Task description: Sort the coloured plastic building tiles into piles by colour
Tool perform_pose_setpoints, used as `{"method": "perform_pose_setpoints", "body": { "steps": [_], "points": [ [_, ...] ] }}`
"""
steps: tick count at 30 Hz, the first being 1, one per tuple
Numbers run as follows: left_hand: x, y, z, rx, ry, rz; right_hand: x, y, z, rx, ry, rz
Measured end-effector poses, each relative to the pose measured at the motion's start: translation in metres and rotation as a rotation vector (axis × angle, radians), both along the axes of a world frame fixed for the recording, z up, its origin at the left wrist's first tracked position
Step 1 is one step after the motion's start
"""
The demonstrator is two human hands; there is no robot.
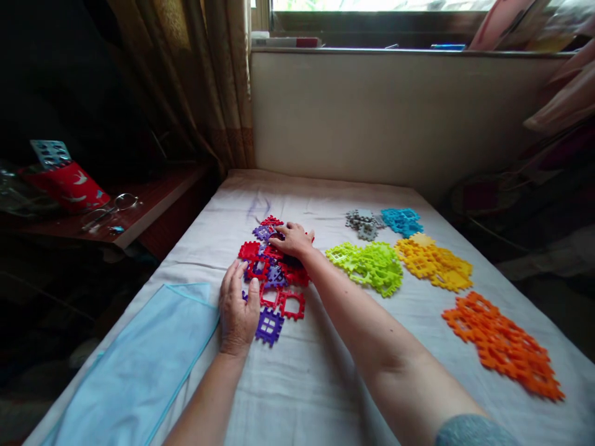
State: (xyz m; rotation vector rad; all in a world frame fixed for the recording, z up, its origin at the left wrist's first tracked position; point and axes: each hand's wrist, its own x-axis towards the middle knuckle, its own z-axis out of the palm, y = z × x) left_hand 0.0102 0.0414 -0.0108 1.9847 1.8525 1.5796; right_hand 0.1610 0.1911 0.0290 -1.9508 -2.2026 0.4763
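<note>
A grey fabric sleeve (474,430) sits at the bottom right, a light-blue fabric sheet (153,353) at lower left. Orange notched plastic pieces (504,344) lie at lower right. Near centre, the left hand (238,310), grip loosely spread, borders the pile of red and purple notched plastic squares (277,274); the right hand (295,240) covers its far part, and I cannot tell whether that grip holds any. Right of centre lie lime-green plastic pieces (369,266), yellow plastic pieces (437,263), then blue plastic pieces (402,221)
</note>
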Motion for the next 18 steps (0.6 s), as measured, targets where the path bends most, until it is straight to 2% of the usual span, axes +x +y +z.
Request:
{"method": "perform_pose_setpoints", "body": {
  "steps": [5, 8, 11, 14, 18],
  "points": [
    [0.0, 0.001, 0.0, 0.015, -0.025, -0.013, -0.001, -0.041, 0.002, 0.048, -0.007, 0.079],
    [0.0, 0.001, 0.001, 0.027, -0.05, -0.029, 0.0, -0.052, 0.009, 0.017, 0.033, 0.14],
    [0.0, 0.001, 0.001, 0.035, -0.074, -0.028, 0.001, -0.037, 0.02, 0.006, 0.072, 0.074],
    [0.0, 0.001, 0.0, 0.046, -0.072, -0.012, -0.005, -0.003, 0.027, 0.054, 0.061, -0.006],
    [0.0, 0.001, 0.0, 0.04, -0.056, -0.001, -0.025, 0.036, 0.022, -0.028, 0.008, -0.012]
  ]
}}
